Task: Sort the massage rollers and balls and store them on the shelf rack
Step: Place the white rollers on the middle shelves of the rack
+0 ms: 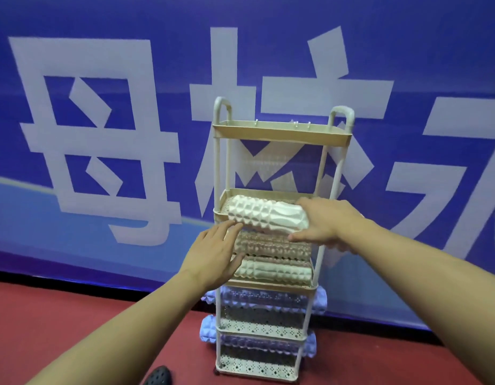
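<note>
A tall beige shelf rack (279, 133) with several tiers stands against a blue banner. A white textured massage roller (264, 215) lies across the second tier, its front hanging over the rim. My right hand (322, 222) grips the roller's right end, fingers on top and thumb below. With straight fingers, my left hand (215, 252) touches the roller's lower left edge. Another white roller (274, 270) lies on the third tier. Pale blue rollers (320, 300) fill the lower tiers, their ends sticking out at both sides.
The top tier's rim (282, 134) carries small white hooks. The rack sits on a red floor (74, 315) close to the banner wall (101, 134). A dark shoe tip (158, 375) shows at the bottom edge, left of the rack's base.
</note>
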The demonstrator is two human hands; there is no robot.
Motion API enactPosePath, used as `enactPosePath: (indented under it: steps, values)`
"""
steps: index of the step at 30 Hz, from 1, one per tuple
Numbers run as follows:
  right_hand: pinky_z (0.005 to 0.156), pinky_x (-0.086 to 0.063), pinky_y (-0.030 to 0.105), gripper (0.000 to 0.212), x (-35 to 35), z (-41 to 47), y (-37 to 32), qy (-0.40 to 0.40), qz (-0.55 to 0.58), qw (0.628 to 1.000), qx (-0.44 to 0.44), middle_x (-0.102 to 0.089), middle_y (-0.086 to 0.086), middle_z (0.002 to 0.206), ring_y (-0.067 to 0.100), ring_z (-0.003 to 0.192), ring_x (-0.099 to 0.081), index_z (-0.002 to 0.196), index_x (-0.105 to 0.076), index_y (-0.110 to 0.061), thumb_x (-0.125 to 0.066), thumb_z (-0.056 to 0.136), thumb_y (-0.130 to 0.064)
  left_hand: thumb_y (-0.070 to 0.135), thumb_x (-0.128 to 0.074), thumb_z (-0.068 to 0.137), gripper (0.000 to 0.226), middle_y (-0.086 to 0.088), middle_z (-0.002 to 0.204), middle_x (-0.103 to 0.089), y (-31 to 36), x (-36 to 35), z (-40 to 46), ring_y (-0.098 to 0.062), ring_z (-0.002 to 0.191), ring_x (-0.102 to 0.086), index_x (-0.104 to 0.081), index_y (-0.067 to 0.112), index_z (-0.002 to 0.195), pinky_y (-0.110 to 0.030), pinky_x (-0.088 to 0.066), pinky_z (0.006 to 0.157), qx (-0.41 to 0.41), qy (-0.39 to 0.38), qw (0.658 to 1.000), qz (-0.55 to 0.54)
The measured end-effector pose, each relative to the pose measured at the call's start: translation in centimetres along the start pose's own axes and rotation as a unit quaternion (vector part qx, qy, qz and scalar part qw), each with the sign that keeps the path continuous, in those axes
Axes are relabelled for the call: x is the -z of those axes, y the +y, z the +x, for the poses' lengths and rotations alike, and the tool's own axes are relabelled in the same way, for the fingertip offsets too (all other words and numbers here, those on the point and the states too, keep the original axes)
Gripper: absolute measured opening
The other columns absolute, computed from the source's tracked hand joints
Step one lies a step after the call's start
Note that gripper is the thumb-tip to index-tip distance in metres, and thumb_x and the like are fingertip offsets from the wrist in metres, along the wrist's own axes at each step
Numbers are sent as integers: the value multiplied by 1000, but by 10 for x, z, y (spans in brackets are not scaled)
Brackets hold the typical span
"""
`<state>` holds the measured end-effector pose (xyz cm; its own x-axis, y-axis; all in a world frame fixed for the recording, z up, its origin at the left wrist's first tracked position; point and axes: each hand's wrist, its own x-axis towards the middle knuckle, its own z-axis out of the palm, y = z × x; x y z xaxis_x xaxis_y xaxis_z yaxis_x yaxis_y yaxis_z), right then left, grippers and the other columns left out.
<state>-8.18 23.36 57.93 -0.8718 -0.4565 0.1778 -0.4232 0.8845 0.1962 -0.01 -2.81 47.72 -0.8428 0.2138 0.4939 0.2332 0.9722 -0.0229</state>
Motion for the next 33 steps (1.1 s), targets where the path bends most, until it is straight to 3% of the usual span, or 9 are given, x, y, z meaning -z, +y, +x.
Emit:
enactPosePath:
  steps: [5, 10, 14, 18, 22, 25, 30, 33]
  values:
    - [76, -48, 42, 83, 17, 43, 4, 50, -13, 998, -20, -65, -1, 111, 27, 100, -64, 128, -47, -26, -57, 70, -84, 54, -37, 100, 63, 1, 153, -37, -12, -10, 16, -23, 135, -43, -31, 20, 153, -38, -41, 105, 16, -16, 1000, 9]
    - [93, -40, 46, 84, 6, 95, 0, 81, -93, 992, -22, -63, 2, 124, 27, 112, -62, 133, -47, -23, -55, 75, -82, 54, -33, 101, 59, 3, 149, -38, -23, -32, 30, -22, 130, -45, -31, 22, 151, -37, -42, 100, 23, -34, 999, 17]
    - [105, -34, 48, 80, -17, 127, -3, 57, -92, 994, -20, -59, 3, 132, 27, 122, -55, 138, -45, -24, -59, 77, -74, 54, -31, 102, 55, 4, 145, -42, -32, -49, 36, -22, 126, -48, -35, 24, 148, -38, -43, 98, 25, -49, 998, 13]
    - [113, -29, 47, 79, -43, 152, 0, 24, -55, 998, -22, -48, 7, 147, 30, 135, -44, 149, -33, -26, -67, 83, -53, 55, -31, 102, 53, 5, 136, -49, -41, -65, 40, -21, 119, -52, -38, 25, 146, -37, -43, 96, 29, -67, 997, 11]
    - [111, -40, 49, 57, -58, 179, 2, -39, 22, 995, -89, -42, 11, 154, 36, 136, -46, 149, -38, -22, -58, 97, -33, 56, -30, 101, 56, 7, 129, -51, -45, -82, 37, -20, 117, -52, -34, 26, 148, -36, -41, 96, 43, -101, 994, 16]
    - [107, -42, 46, 51, -64, 184, 0, -34, 91, 987, -125, -49, 9, 149, 33, 133, -51, 145, -44, -22, -58, 97, -33, 57, -30, 101, 56, 6, 130, -51, -44, -91, 36, -20, 117, -51, -34, 27, 148, -35, -40, 96, 50, -116, 992, 6]
    - [82, -46, 41, 40, -70, 141, -4, 105, 112, 985, -84, -65, 12, 121, 33, 107, -63, 123, -59, -13, -46, 101, -43, 58, -33, 100, 55, 6, 135, -49, -30, -94, 33, -21, 119, -53, -37, 27, 145, -36, -42, 98, 49, -122, 991, -1]
    - [95, -49, 44, 43, -70, 89, -14, 168, 202, 965, -19, -61, 1, 132, 24, 119, -59, 135, -55, -20, -47, 101, -46, 60, -34, 100, 55, 6, 139, -48, -17, -94, 28, -20, 124, -51, -41, 26, 143, -37, -42, 100, 39, -138, 989, -26]
